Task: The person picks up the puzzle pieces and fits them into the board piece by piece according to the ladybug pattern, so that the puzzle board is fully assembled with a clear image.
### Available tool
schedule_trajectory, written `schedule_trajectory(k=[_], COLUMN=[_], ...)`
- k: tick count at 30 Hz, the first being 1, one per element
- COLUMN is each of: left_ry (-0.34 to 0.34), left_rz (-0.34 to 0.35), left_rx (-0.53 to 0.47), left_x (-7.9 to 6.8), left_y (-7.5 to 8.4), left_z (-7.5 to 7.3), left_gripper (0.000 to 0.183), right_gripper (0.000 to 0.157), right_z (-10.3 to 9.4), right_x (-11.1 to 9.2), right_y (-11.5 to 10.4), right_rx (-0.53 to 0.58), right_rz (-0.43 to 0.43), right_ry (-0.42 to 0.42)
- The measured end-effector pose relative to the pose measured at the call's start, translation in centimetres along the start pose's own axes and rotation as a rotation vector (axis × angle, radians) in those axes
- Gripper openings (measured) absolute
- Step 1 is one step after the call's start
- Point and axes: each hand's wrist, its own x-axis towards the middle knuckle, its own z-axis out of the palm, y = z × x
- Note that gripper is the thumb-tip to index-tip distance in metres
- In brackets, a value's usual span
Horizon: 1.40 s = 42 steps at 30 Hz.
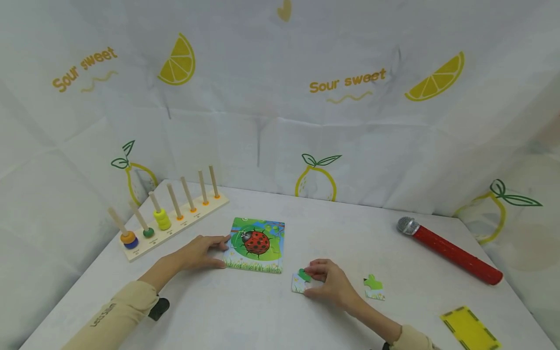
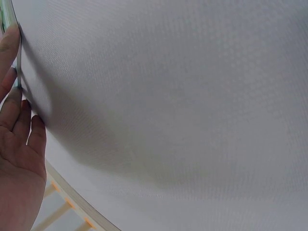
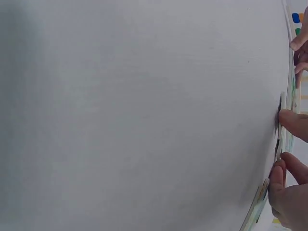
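The right hand (image 1: pixel 332 287) has a narrow grip: its thumb and fingers pinch the right side of a small puzzle piece (image 1: pixel 297 284). The left hand (image 1: pixel 201 253) has a wider grip, touching the left edge of the ladybug puzzle (image 1: pixel 253 245). That puzzle lies flat on the table (image 1: pixel 197 316), and the small piece is near its bottom right corner. The piece looks light, thin and stiff, so a soft pinch on its edges should do; its knobby bits might chip if squeezed hard. The puzzle looks flat and hard too, and could slide, so hold it by its sides. Another piece (image 1: pixel 375 291) lies right of the right hand. Farther off is a red microphone (image 1: pixel 455 253).
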Motion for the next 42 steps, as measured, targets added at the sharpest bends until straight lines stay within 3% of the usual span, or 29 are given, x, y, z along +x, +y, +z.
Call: schedule_trajectory(k=[4,9,19,25,30,34,42], left_ry=[0.000,0.000,0.003,0.006,0.004,0.001,-0.003], left_rz=[-0.001,-0.009,-0.011,-0.012,-0.013,-0.017,-0.011], left_rx=[-0.004,-0.007,-0.014,-0.022,-0.027,-0.037,-0.026], left_x=[0.0,-0.1,0.0,0.0,-0.1,-0.1,0.0], left_y=[0.0,0.0,0.2,0.2,0.2,0.3,0.1], left_z=[0.0,0.1,0.1,0.0,0.0,0.0,-0.1], left_gripper=[0.070,0.073,0.066,0.060,0.066,0.065,0.065], right_gripper=[0.043,0.039,0.039,0.038,0.039,0.045,0.047], right_z=[0.4,0.6,0.1,-0.7,-1.1,-1.1,-0.3], right_x=[-0.1,-0.2,-0.7,-0.1,0.4,0.7,1.4], right_y=[-0.1,-0.4,-0.4,-0.4,0.1,0.3,-0.4], right_rx=[-0.130,-0.203,-0.208,-0.051,0.181,0.378,0.485], right_rz=[-0.023,-0.042,-0.085,-0.121,-0.012,0.070,0.125], right_ry=[0.061,0.112,0.064,-0.042,-0.129,-0.150,-0.149])
